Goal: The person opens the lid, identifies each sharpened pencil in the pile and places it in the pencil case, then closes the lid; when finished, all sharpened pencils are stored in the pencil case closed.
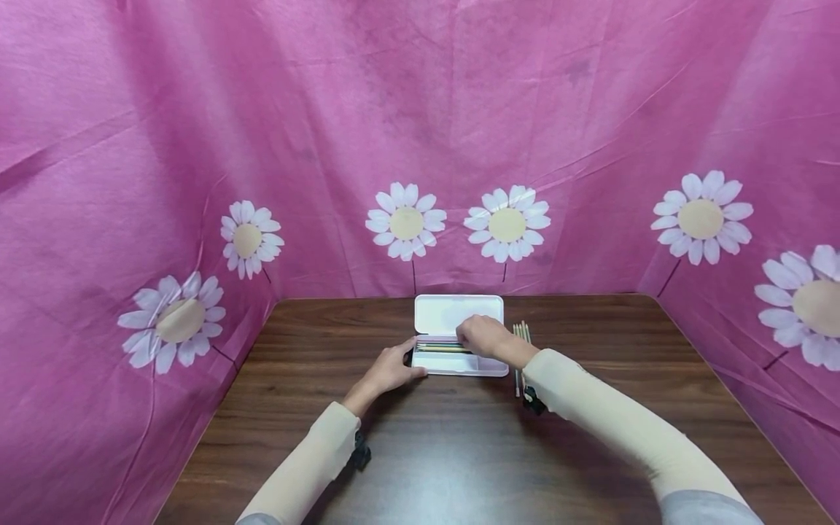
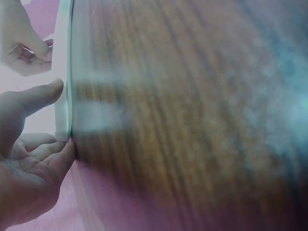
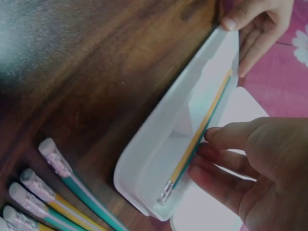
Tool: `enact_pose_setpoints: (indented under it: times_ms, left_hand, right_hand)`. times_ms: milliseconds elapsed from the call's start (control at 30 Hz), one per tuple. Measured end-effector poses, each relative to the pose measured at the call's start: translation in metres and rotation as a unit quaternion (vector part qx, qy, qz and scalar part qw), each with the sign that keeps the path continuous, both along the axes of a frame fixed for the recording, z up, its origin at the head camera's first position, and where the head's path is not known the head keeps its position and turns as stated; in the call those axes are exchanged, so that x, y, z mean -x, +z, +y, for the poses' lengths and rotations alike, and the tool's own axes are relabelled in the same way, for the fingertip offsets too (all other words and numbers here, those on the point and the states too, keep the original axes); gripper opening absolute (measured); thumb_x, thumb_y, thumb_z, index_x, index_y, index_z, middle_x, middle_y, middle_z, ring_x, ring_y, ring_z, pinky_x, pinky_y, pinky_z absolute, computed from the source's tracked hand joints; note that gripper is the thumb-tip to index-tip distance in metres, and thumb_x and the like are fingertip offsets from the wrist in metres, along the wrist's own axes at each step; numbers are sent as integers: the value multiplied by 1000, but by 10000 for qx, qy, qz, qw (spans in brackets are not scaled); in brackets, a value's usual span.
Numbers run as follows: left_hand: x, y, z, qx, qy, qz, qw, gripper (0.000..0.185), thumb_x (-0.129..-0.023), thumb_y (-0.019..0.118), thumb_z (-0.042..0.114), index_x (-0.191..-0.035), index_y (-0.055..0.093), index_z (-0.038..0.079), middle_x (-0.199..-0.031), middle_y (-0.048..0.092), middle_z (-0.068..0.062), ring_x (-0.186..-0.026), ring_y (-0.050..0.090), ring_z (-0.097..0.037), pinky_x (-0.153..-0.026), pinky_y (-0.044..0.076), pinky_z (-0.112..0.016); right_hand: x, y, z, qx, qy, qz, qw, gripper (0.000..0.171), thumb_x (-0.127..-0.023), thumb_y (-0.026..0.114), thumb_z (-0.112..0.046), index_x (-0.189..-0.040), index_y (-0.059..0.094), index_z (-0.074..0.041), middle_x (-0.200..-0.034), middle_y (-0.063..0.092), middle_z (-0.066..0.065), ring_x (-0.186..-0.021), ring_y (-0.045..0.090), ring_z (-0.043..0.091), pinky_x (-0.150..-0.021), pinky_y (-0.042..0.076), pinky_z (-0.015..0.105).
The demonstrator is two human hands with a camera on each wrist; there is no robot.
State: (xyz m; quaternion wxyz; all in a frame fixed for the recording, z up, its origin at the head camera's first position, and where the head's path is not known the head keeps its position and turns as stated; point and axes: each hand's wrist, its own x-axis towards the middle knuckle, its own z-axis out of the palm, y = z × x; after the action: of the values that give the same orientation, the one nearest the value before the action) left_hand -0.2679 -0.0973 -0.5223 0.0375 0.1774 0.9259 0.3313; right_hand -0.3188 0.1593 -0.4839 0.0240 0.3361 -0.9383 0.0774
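A white pencil case (image 1: 446,364) lies on the table with its lid (image 1: 446,310) raised at the back. Several pencils (image 1: 436,348) lie lengthwise in its rear compartment. My left hand (image 1: 387,368) grips the case's left end, thumb at the front corner and fingers around the side. Inside the right part of the case, the fingertips of my right hand (image 3: 250,159) pinch a green pencil (image 3: 211,115) along the back wall, next to a yellow pencil (image 3: 197,137). Its far part is hidden behind the fingers.
Right of the case, several loose green and yellow pencils (image 3: 62,204) with white erasers lie on the brown wooden table (image 1: 426,452), partly under my right forearm. A pink cloth (image 1: 328,146) with daisies hangs around the back and sides.
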Motion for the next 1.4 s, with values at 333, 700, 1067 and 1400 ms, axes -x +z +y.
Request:
enact_pose_setpoints:
  times_ms: [333,700,1067,1400]
  left_hand:
    - [-2,5,1,-56,127,-234,9996,82,-92,84,30,-160,46,1,-153,58,-27,-142,56,-41,-120,46,-54]
    - [-2,5,-1,1,147,-268,9995,82,-93,83,31,-160,45,2,-155,56,-26,-143,55,-41,-121,45,-53]
    - [-1,3,1,-12,61,-92,9999,81,-91,84,29,-158,48,1,-148,62,-27,-137,61,-42,-117,49,-54]
    - [0,2,2,-107,71,-87,9999,82,-90,85,27,-158,48,-2,-151,60,-27,-139,60,-40,-118,48,-54]
  right_hand:
    - [3,20,28,434,-93,33,9990,27,-88,68,0,-70,60,-18,-68,55,-8,-66,48,10,-58,41,27]
    - [-15,20,75,609,-490,137,9968,22,-88,70,-1,-73,65,-16,-69,58,-5,-64,49,12,-56,42,30]
    - [-36,2,119,809,-1191,-97,9895,7,-92,74,-12,-87,77,-15,-80,72,-1,-71,62,16,-66,55,47]
    - [-48,-23,136,888,-1758,-437,9794,11,-94,76,-22,-85,75,-15,-84,75,4,-77,69,25,-70,57,53]
